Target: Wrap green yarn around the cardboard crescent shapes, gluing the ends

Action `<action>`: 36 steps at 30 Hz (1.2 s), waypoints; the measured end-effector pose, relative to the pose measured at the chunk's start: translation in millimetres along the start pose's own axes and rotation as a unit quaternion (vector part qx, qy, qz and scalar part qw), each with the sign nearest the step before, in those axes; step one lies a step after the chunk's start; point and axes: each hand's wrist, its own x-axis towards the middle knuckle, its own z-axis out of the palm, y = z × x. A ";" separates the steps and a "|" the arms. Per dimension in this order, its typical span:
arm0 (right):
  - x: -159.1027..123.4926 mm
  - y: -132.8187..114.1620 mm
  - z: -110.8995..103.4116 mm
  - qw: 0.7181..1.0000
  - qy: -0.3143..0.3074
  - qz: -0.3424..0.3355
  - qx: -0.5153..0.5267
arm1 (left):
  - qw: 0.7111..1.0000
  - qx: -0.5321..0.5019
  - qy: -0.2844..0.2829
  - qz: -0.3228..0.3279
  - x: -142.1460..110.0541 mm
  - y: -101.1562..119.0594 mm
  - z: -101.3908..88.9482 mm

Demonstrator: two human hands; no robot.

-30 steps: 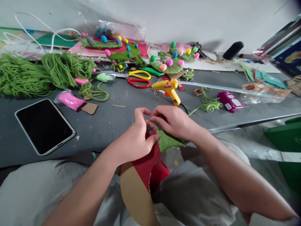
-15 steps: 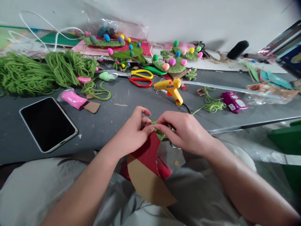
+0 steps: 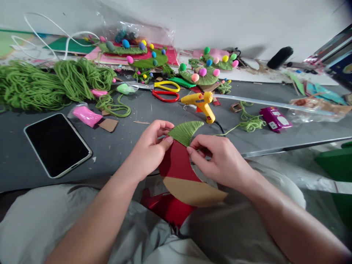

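Note:
A curved, crescent-shaped piece of cardboard [image 3: 180, 161], red in the middle and bare tan at its lower end, is held up over my lap. Green yarn [image 3: 188, 131] is wound closely around its pointed upper tip. My left hand [image 3: 155, 146] is closed on the left edge, thumb on the front just below the winding. At the inner right edge, where the winding ends, the thumb and fingers of my right hand [image 3: 217, 156] pinch the yarn. A strand runs from behind that hand towards a loose yarn bundle [image 3: 251, 123] on the table.
A yellow glue gun [image 3: 202, 104] lies just beyond my hands, near scissors [image 3: 166, 91]. To the left are a tablet [image 3: 57, 145] and thick green yarn skeins [image 3: 33, 86]. A purple power socket [image 3: 275, 119] sits right. Pom-pom-decorated green shapes [image 3: 203, 75] line the back.
The cardboard has turned and risen, so its yarn-wrapped tip now shows fully above my hands. My right hand has moved slightly right and down along the edge; my left hand shifted a little left.

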 end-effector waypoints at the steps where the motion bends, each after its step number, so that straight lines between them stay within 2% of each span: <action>1: 0.0 0.8 0.2 1.000 -0.002 0.010 0.017 | 1.000 -0.007 0.005 0.001 -0.4 1.3 -0.2; 5: 1.1 3.8 -0.2 0.992 -0.014 0.041 0.115 | 0.998 -0.056 0.004 0.008 -2.2 3.2 -0.7; 11: 6.0 4.9 -7.7 0.964 -0.036 0.077 0.250 | 0.991 -0.133 -0.004 -0.003 -4.8 9.3 -3.2; 16: 9.2 8.6 -9.5 0.944 -0.043 0.074 0.320 | 0.982 -0.187 -0.006 -0.035 -4.8 14.9 -3.6; 19: 9.2 10.7 -3.5 0.925 -0.024 0.078 0.372 | 0.978 -0.200 0.018 -0.048 -4.4 11.5 1.1; 22: 8.9 11.4 3.5 0.894 -0.006 0.095 0.437 | 0.977 -0.207 0.032 -0.037 -6.2 6.7 7.2; 28: 9.4 9.7 8.7 0.848 -0.018 0.112 0.518 | 0.971 -0.235 -0.032 -0.013 -14.0 9.9 10.6; 32: 8.5 8.5 9.2 0.820 -0.024 0.107 0.561 | 0.962 -0.251 -0.103 -0.039 -18.5 15.7 7.3; 36: 7.9 11.5 9.2 0.809 -0.033 0.107 0.577 | 0.962 -0.252 -0.099 -0.042 -17.6 13.3 6.7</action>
